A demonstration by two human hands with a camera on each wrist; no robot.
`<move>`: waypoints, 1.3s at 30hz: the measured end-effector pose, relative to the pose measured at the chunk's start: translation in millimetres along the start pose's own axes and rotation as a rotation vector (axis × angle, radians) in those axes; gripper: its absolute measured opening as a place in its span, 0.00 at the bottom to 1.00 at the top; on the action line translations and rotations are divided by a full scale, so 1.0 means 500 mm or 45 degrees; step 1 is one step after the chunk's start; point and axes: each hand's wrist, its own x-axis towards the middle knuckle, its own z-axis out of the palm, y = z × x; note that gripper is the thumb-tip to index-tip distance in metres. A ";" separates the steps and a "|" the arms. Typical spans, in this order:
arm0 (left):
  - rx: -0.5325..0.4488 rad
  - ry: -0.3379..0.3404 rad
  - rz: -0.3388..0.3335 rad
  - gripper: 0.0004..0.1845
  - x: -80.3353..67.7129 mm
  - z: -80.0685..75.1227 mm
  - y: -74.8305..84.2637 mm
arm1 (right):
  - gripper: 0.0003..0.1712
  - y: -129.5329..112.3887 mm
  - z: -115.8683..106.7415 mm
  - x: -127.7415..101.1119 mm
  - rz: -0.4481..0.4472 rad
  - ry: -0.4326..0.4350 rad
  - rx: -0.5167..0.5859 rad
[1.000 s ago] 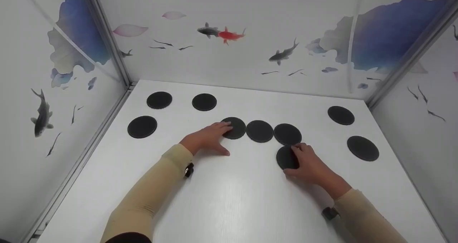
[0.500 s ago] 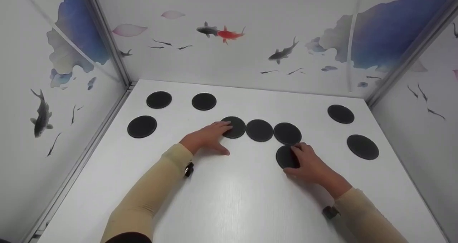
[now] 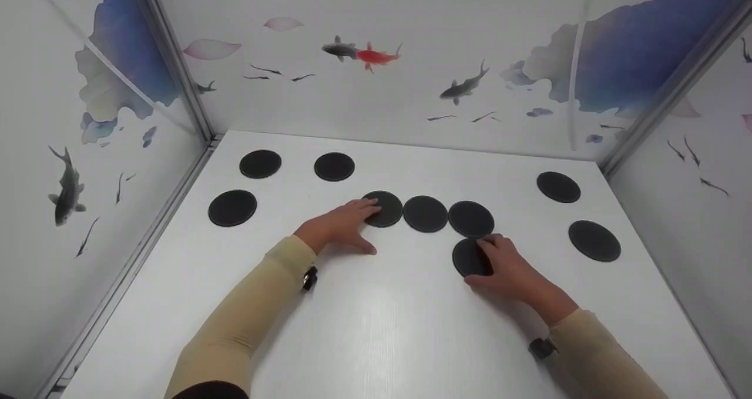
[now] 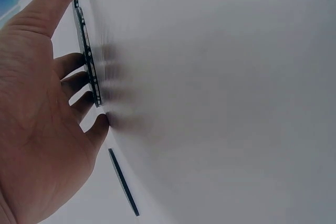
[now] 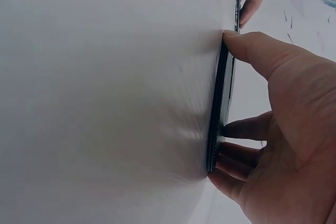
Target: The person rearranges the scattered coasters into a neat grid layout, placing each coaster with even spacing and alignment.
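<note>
In the head view my left hand (image 3: 338, 225) rests its fingertips on a flat black round disc (image 3: 390, 210), its thumb spread away onto the white table. Two more black discs, a middle one (image 3: 425, 214) and a right one (image 3: 471, 218), continue the row from there. Just below the right one lies another disc (image 3: 466, 258), and my right hand (image 3: 511, 272) grips it by its edges. The right wrist view shows the thumb at one end of that disc (image 5: 216, 108) and the fingers at the other. The left wrist view shows the left fingers straddling a disc's edge.
Farther left on the table (image 3: 352, 328) lie a back-left disc (image 3: 260, 164), a near-left disc (image 3: 232, 208) and another disc (image 3: 334, 167). Toward the right edge are an upper disc (image 3: 559, 187) and a lower disc (image 3: 594, 241). Fish-printed panels (image 3: 411, 111) enclose three sides.
</note>
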 end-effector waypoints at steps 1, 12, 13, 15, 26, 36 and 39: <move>0.001 -0.002 0.003 0.58 0.000 -0.001 0.001 | 0.58 0.000 0.000 0.000 -0.001 0.002 0.001; 0.015 0.013 0.018 0.58 0.000 -0.001 0.001 | 0.58 0.000 -0.004 0.000 -0.001 -0.002 0.014; 0.020 0.014 0.014 0.58 0.000 -0.001 0.000 | 0.59 0.001 -0.005 0.000 -0.001 -0.001 0.014; 0.022 0.012 0.010 0.58 0.001 -0.001 0.000 | 0.60 0.003 -0.006 0.000 -0.003 0.007 0.024; 0.020 0.007 0.024 0.58 0.006 0.004 -0.004 | 0.56 0.037 -0.053 -0.009 -0.018 0.118 0.083; 0.007 -0.001 0.003 0.59 0.007 0.001 -0.005 | 0.49 0.097 -0.094 -0.025 -0.014 0.249 0.084; 0.001 -0.003 0.003 0.58 0.007 0.002 -0.005 | 0.47 0.124 -0.108 -0.037 0.011 0.292 0.083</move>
